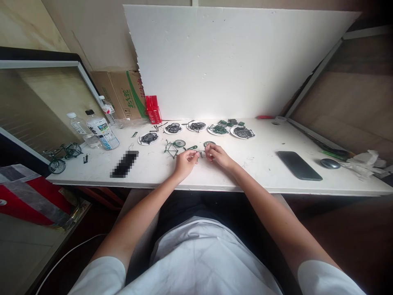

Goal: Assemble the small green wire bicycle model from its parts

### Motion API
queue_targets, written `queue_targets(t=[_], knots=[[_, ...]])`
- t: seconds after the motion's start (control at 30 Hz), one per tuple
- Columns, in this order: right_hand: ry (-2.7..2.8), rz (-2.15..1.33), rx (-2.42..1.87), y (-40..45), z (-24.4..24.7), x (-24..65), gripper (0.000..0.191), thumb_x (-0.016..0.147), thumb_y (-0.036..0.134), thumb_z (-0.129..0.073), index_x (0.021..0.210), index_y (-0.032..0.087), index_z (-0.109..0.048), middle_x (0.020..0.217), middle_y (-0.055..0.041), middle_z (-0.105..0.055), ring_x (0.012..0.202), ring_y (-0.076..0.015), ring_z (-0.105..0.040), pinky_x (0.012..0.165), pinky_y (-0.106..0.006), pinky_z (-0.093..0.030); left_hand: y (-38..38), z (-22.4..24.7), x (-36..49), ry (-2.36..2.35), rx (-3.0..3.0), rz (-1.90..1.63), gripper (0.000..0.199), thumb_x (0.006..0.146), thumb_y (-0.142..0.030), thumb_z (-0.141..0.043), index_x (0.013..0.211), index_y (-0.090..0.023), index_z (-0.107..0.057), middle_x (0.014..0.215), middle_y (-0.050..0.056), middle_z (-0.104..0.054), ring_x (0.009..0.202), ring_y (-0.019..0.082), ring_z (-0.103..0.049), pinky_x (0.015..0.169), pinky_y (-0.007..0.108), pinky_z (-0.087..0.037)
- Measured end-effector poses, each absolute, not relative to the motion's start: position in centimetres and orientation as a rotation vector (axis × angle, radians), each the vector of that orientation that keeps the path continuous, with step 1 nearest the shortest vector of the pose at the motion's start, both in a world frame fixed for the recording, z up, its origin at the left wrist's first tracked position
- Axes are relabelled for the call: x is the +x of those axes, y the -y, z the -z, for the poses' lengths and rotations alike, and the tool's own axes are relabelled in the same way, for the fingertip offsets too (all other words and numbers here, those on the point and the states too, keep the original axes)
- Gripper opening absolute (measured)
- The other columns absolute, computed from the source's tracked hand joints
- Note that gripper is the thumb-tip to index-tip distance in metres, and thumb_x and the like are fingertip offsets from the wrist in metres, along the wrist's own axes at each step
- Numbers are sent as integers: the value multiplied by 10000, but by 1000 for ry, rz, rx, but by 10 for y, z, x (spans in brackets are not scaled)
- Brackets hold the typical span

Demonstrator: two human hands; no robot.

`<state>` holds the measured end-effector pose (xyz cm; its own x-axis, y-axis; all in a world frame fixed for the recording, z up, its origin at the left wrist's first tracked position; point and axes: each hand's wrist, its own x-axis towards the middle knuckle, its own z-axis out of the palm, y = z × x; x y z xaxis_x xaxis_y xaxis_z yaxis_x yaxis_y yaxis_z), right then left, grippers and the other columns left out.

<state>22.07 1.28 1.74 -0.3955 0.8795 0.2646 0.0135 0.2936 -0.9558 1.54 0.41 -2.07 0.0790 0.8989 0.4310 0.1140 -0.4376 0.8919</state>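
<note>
Two hands [185, 162] [219, 157] pinch a thin green part [200, 151] mid-frame; I could drop it should a fingertip slip.

Here's the shirt [196, 254], a pale, near-white top in plain, soft cloth, with a cool grey-blue cast in its shadows. Look at the front: soft creases spread across it, and fine, curved folds bunch along its far edge. The left sleeve [101, 272] is short and the same pale colour, ending in a smooth, rounded opening; the right sleeve [325, 276] matches it, loose and short too. Both forearms are bare, tapering to slim wrists, and the left hand [185, 164] and right hand [218, 155] are bare as well. Over the lap it's dark clothing [196, 205], nearly black, its details lost in shadow.
</note>
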Motion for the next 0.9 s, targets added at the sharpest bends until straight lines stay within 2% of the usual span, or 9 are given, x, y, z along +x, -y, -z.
queue_targets(t=[0.33, 0.43, 0.57, 0.67, 0.9], knots=[[1802, -1074, -952, -17, -17, 221, 657, 989, 796, -543, 688, 216, -613, 572, -2, -510, 563, -162, -458, 626, -338, -371, -4, 21, 15, -1018, 1655, -1420, 356, 946, -510, -746, 973, -155, -769, 970, 104, -815, 661, 161, -753, 628, 274, -615], [1791, -1084, -973, -14, -19, 220, 645, 1015, 773, -514, 698, 219, -610, 575, -5, -503, 568, -170, -463, 628, -345, -382, -5, 22, 15, -1020, 1661, -1422, 360, 944, -515, -747, 983, -157, -765, 962, 103, -814, 667, 170, -759, 638, 288, -626], [1716, -1167, -897, -12, -19, 220, 428, 1015, 588, -609, 775, 235, -566, 690, -3, -526, 597, -169, -469, 611, -340, -398, -5, 23, 15, -1016, 1657, -1419, 371, 942, -527, -748, 981, -158, -764, 955, 104, -813, 669, 172, -756, 649, 302, -638], [1710, -1190, -880, -11, -19, 220, 339, 987, 509, -640, 795, 246, -550, 686, 10, -505, 590, -167, -453, 598, -334, -388, -5, 22, 15, -1009, 1652, -1422, 375, 938, -529, -753, 986, -157, -770, 963, 105, -811, 682, 168, -753, 653, 299, -640], [1829, -1064, -915, -14, -20, 222, 546, 1032, 662, -558, 704, 230, -621, 605, -6, -504, 583, -177, -448, 623, -347, -373, -3, 20, 15, -1020, 1647, -1409, 369, 938, -523, -755, 987, -157, -765, 960, 106, -811, 676, 171, -755, 652, 297, -634]])
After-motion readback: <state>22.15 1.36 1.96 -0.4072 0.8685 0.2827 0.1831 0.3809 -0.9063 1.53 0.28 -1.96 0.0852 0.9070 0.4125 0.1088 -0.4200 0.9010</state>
